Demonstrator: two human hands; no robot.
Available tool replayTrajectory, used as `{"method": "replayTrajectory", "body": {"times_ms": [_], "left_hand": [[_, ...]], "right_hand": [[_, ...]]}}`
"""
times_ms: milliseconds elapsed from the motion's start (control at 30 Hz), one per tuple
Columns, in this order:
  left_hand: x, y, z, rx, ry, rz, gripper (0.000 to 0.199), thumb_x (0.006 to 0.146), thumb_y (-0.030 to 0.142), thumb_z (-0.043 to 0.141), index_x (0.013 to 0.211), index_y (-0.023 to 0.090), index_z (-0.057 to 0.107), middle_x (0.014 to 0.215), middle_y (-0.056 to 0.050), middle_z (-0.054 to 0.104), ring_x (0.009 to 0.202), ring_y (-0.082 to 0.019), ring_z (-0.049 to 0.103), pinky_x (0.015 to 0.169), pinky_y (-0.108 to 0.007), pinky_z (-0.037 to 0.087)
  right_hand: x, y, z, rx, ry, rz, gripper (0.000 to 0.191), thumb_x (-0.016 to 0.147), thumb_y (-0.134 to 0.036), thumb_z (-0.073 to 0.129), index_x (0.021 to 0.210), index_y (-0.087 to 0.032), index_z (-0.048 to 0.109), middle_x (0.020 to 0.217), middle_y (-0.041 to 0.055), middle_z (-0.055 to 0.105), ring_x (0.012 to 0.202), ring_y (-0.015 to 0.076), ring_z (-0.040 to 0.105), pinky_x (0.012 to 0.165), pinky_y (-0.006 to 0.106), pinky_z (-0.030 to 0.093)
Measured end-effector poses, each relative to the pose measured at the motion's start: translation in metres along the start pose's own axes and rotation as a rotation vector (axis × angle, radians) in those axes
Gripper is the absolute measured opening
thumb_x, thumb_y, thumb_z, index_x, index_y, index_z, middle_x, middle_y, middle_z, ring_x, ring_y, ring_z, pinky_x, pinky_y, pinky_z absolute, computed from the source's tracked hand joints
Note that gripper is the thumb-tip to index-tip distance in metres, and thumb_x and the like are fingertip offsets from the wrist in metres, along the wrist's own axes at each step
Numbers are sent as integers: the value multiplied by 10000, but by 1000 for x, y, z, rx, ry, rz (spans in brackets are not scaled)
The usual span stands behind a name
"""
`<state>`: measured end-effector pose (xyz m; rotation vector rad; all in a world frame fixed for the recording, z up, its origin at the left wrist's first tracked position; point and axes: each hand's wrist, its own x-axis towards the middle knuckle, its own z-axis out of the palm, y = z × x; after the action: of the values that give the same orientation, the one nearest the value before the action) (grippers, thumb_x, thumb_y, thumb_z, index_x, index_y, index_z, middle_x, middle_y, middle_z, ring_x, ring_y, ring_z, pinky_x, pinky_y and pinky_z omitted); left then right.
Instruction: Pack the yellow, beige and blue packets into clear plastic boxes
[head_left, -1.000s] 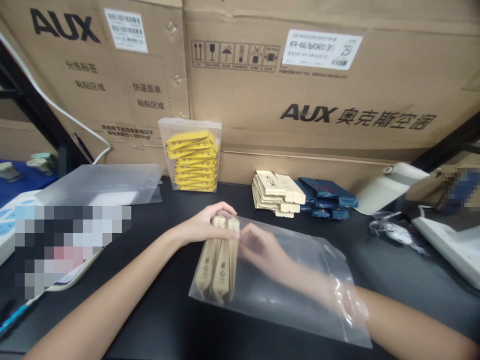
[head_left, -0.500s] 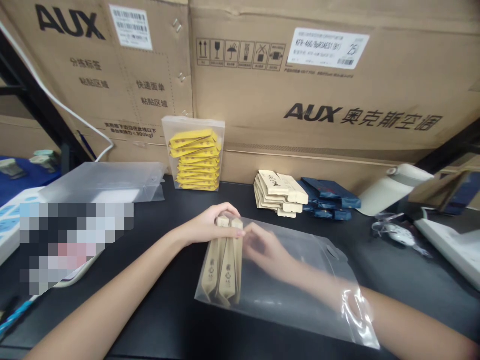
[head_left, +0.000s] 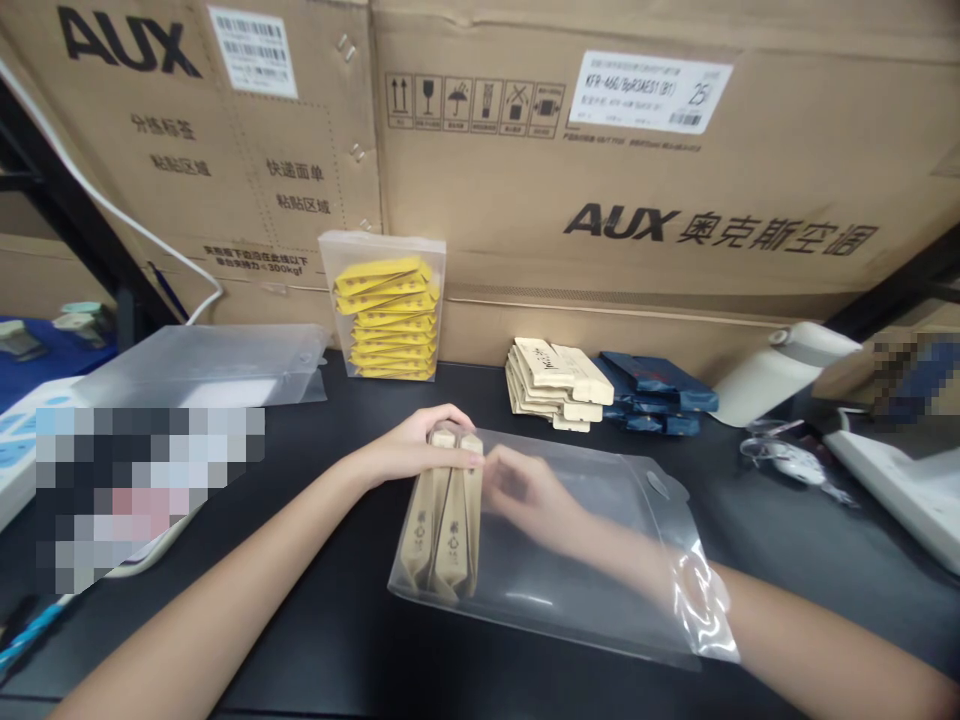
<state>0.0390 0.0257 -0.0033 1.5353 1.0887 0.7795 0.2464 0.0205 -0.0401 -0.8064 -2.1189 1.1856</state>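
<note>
A clear plastic box (head_left: pixel 570 570) lies on its side on the black table, its flapped end towards the right. Inside its left end stand narrow tan paper packets (head_left: pixel 455 530) with dark lettering, side by side. My left hand (head_left: pixel 431 445) is closed round that end from outside, thumb across the front near the packets' tops. Through the box's right end reaches my right hand (head_left: pixel 525 490), seen through the plastic. Its fingers are curled, thumb and fingertips at the right edge of the nearest packet; the fingertips are partly hidden.
Behind stands a clear box of yellow packets (head_left: pixel 394 320). Cream packets (head_left: pixel 559 380) and dark blue packets (head_left: pixel 660 390) are stacked by the cardboard carton (head_left: pixel 480 220). A leaning white bottle (head_left: pixel 772 375) and glasses (head_left: pixel 772 450) lie right; another clear box (head_left: pixel 202 360) lies left.
The flapped right end of the box has shifted slightly up and left. Both hands keep nearly the same places at the packets; the whole view has shifted a little.
</note>
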Motion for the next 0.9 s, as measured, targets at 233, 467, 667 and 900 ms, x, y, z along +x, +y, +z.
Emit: {"method": "replayTrajectory", "body": {"times_ms": [233, 467, 667, 900], "left_hand": [[-1, 1, 0, 9, -5, -1, 354, 662, 339, 783, 907, 176, 586, 870, -2, 615, 806, -173, 586, 748, -298, 444], [-1, 0, -1, -27, -13, -23, 360, 671, 297, 777, 952, 173, 588, 903, -8, 620, 838, -172, 585, 777, -299, 441], [-1, -4, -1, -33, -11, -24, 377, 668, 313, 781, 963, 182, 587, 918, -10, 631, 846, -183, 599, 777, -307, 447], [-1, -4, -1, -38, -17, -21, 381, 668, 318, 784, 964, 182, 584, 929, -17, 631, 859, -186, 603, 787, -310, 453]], "right_hand": [[0, -1, -1, -31, -2, -7, 45, 856, -179, 567, 813, -188, 556, 740, -12, 602, 660, 114, 541, 634, 272, 467], [0, -3, 0, -20, 6, 9, 51, 840, -177, 580, 795, -186, 557, 735, -12, 607, 655, 114, 548, 638, 272, 476], [1, -4, 0, 0, 11, 4, 37, 836, -180, 582, 804, -182, 565, 739, -8, 620, 657, 114, 562, 640, 273, 478], [0, -5, -1, -15, 13, 0, 54, 838, -188, 589, 791, -184, 563, 729, -11, 621, 652, 115, 565, 632, 270, 475]]}}
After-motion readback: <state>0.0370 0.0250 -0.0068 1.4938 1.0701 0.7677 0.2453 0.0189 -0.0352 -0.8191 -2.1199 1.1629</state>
